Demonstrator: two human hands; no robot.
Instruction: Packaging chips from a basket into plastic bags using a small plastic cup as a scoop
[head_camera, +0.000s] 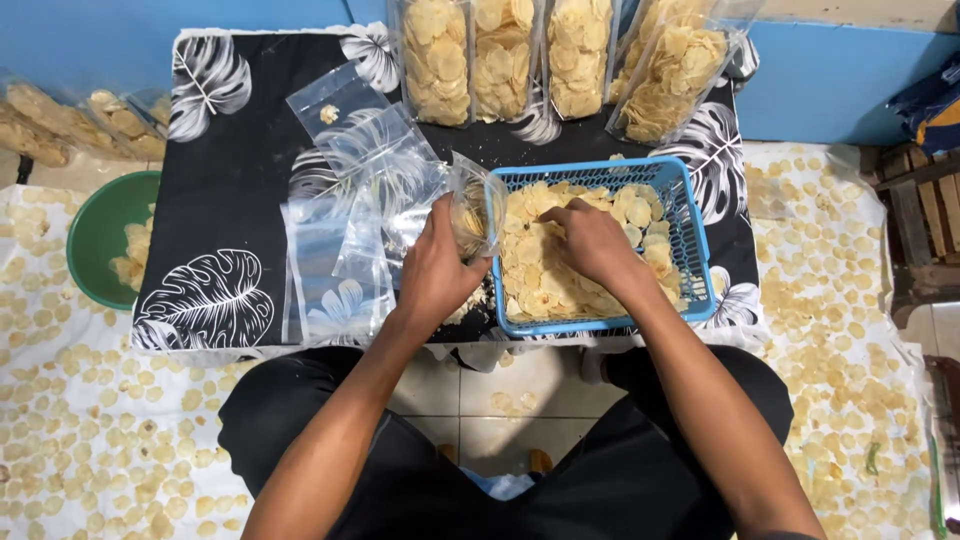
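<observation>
Looking down from the head camera, I am seeing a green bowl (100, 235) of chips sitting off the table's left edge, on a white sheet strewn with loose chips (90, 420). On the black leaf-print table (230, 170), empty clear bags (345, 200) are lying in a loose pile left of centre. The left hand (435, 275) is gripping a small clear bag (472, 212) near the table's front edge, its fingers closed around the bag, which is partly filled with chips and touching the left wall of the blue plastic basket (690, 215). The right hand (592, 240) is resting inside the basket on the pale round chips (545, 285), fingers curled down into them; I cannot tell whether they are pinching any. Along the table's back edge, four filled bags of chips (500, 60) are standing upright.
</observation>
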